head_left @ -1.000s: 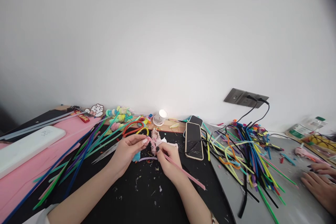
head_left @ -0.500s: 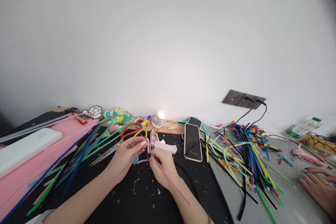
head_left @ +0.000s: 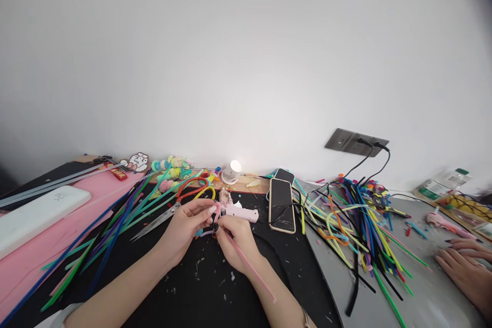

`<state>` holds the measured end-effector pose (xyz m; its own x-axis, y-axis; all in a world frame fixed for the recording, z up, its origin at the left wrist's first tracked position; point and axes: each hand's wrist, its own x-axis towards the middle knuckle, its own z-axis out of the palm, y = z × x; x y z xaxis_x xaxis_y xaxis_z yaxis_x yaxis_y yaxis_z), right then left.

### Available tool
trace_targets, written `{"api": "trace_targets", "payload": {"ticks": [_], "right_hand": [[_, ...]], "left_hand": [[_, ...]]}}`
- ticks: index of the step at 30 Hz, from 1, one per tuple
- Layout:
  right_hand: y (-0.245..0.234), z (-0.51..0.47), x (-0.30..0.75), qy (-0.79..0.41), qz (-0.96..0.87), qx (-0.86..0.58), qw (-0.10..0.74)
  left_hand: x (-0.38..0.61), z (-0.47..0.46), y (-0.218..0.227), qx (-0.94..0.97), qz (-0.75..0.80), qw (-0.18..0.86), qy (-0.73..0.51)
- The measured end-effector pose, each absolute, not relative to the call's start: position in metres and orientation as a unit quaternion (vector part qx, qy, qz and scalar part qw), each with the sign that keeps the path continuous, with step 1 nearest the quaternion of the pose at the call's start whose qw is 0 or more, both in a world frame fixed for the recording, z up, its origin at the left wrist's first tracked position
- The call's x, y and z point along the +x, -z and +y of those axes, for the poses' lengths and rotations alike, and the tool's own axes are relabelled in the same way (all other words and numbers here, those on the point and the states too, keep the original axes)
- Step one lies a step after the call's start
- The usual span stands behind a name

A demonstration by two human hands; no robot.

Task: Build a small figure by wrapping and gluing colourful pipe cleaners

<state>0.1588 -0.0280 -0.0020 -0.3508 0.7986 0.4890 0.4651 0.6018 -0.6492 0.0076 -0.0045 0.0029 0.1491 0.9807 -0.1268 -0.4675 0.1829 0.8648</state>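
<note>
My left hand (head_left: 197,219) pinches the bent upper end of a pink pipe cleaner (head_left: 251,269). Close beside it, my right hand (head_left: 236,239) is closed on the same pipe cleaner, whose long tail runs down over my right wrist. A small dark piece shows at the fingertips; what it is I cannot make out. Just behind my hands lies a pale pink glue gun (head_left: 242,212) with a stained nozzle end. To the left rest scissors (head_left: 157,224) with red-orange and yellow handles, blades pointing at me.
Pipe cleaners (head_left: 109,238) lie at left, beside a white case (head_left: 46,215). A paper cup (head_left: 232,171) stands at the wall. Two phones, the nearer one (head_left: 282,205) pale-framed, lie right of centre near a pipe cleaner heap (head_left: 369,236). Another person's hand (head_left: 463,266) rests far right.
The bent top of the pink pipe cleaner has become a tighter curl between my fingertips. Both hands stay close together in nearly the same place.
</note>
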Motion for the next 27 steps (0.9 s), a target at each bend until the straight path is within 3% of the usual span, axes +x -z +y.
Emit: {"api": "trace_targets", "payload": {"ticks": [27], "right_hand": [[-0.0007,-0.0288,0.1583,-0.201,-0.810,-0.397,0.382]], "left_hand": [[0.0119,-0.0079,0.0014,0.406,0.389,0.651,-0.510]]}}
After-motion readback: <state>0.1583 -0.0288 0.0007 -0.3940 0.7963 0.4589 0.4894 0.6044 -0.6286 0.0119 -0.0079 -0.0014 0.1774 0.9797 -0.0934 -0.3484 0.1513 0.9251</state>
